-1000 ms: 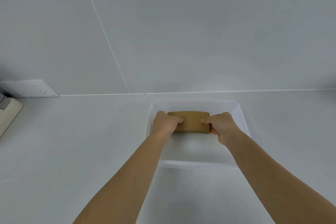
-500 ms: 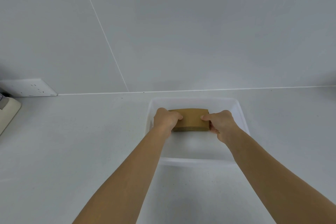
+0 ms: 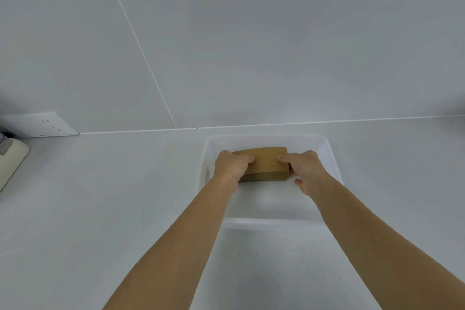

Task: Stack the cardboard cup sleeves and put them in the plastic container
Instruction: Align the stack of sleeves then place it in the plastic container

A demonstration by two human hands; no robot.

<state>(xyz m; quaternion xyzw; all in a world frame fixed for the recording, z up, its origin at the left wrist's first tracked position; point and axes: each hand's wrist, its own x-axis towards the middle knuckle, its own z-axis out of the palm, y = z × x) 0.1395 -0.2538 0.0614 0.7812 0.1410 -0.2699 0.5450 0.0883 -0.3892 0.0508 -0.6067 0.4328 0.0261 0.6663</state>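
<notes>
A stack of brown cardboard cup sleeves [image 3: 266, 162] is inside the clear plastic container [image 3: 271, 221], toward its far half. My left hand [image 3: 230, 165] grips the stack's left end, thumb on top. My right hand [image 3: 305, 168] grips the right end, thumb on top and fingers under or beside it. The stack's layered front edge shows between my hands. I cannot tell whether the stack rests on the container's floor or hangs just above it.
The container stands on a white counter [image 3: 100, 209] close to the white back wall. A wall socket plate [image 3: 41, 124] is at the far left, with a beige appliance [image 3: 10, 161] at the left edge below it.
Both hands, holding the stack, have shifted slightly farther into the container toward the back wall. The grip is unchanged.
</notes>
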